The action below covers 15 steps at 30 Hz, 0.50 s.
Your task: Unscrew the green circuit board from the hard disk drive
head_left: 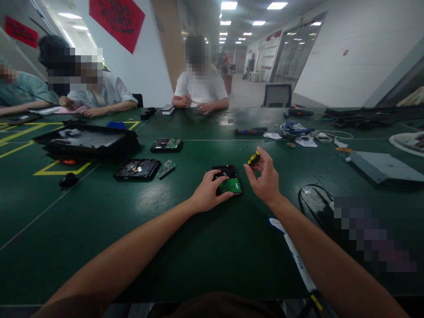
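While the left hand (209,194) presses flat on a hard drive (228,179) lying board-up at the centre of the green worktop (185,247), the right hand (263,176) pinches a small yellow-and-black screwdriver (253,157) just above the drive's one o'clock corner. Judging by the pose, the step in hand is unscrewing the green circuit board (230,186); the next move seems to call for seating the tip squarely in a screw while the drive is held steady. Two more drives (137,169) (166,145) lie at ten o'clock, one loose board (166,168) between them, beside one black tray (86,140). Three other people sit at the far edge.
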Each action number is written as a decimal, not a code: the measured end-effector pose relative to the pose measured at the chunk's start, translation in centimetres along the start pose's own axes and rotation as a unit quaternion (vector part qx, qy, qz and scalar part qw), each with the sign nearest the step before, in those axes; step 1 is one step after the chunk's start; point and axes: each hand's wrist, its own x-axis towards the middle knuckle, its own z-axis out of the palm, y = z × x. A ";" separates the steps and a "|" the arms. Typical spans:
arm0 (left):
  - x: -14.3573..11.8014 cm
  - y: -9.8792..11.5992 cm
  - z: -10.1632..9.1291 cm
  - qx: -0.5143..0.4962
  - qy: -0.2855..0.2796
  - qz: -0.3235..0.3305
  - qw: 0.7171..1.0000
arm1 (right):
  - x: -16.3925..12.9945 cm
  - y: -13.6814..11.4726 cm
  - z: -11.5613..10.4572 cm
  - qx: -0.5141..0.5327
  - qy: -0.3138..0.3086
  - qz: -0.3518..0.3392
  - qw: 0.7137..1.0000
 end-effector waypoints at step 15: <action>0.0 0.0 0.0 -0.005 0.001 -0.003 1.000 | -0.1 0.2 0.3 0.007 -0.013 0.005 1.000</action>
